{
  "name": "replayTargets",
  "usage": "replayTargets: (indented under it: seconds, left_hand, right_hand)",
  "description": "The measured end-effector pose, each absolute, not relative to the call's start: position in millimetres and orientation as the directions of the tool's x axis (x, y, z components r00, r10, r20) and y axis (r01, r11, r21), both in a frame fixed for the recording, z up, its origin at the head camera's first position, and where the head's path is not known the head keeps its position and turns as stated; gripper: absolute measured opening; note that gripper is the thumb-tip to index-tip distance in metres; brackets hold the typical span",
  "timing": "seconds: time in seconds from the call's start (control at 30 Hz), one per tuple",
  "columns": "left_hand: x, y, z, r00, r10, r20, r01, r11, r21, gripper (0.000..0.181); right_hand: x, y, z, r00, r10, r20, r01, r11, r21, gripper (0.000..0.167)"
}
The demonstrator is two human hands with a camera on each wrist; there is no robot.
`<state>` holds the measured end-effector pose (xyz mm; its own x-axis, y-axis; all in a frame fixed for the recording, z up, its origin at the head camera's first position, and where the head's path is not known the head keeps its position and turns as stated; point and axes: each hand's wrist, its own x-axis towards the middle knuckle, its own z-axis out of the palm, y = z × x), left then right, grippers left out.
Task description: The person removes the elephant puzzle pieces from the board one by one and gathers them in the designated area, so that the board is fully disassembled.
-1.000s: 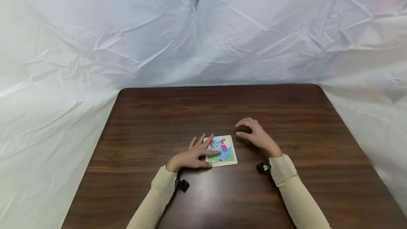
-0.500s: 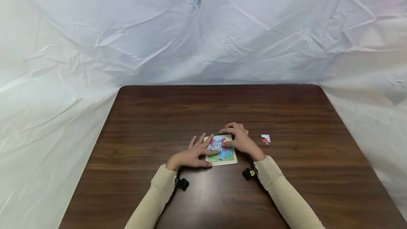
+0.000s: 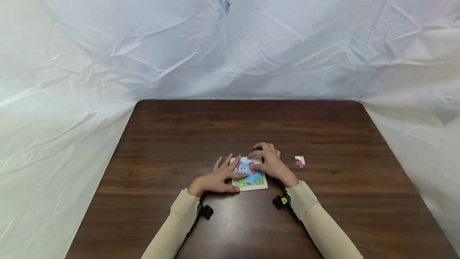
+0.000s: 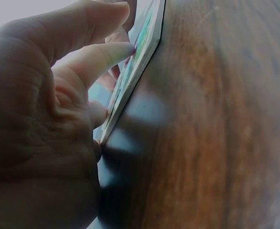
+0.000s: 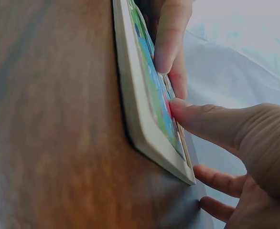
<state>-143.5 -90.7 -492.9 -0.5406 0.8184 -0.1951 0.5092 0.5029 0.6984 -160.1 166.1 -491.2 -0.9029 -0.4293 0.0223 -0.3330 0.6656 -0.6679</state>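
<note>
A small square jigsaw puzzle (image 3: pixel 256 179) with a blue elephant picture lies in a pale wooden frame on the table. A bare, pale gap shows at its upper right. My left hand (image 3: pixel 215 179) rests on the puzzle's left side with fingers spread and thumb near the lower left corner. From the right, my right hand (image 3: pixel 271 165) reaches over the puzzle. Its thumb (image 5: pixel 202 117) touches a pink and blue part of the picture, and its other fingers arch near the top edge. A loose white and pink puzzle piece (image 3: pixel 300 161) lies to the right of that hand.
The dark brown wooden table (image 3: pixel 172 131) has rounded far corners. White wrinkled sheeting (image 3: pixel 230 51) with printed lettering hangs behind it and along both sides. Black wrist cameras (image 3: pixel 206 212) sit below each cuff.
My right hand has moved left from beside the puzzle onto its upper right, uncovering the loose piece on the table. Since half a second ago it has barely shifted. The left hand stays in place.
</note>
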Motion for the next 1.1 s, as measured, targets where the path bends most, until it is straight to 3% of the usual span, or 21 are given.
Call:
replayTargets:
  seconds: [0.47, 1.1]
  left_hand:
    - [-146, -92, -495, -0.547, 0.808, -0.217, 0.482, 0.516, 0.708, 0.054]
    - [-148, -90, -487, -0.565, 0.788, -0.247, 0.473, 0.554, 0.686, 0.052]
  right_hand:
    - [-165, 165, -493, -0.872, -0.488, 0.027, -0.400, 0.682, -0.613, 0.019]
    - [-165, 171, -481, -0.859, -0.502, 0.102, -0.434, 0.608, -0.665, 0.014]
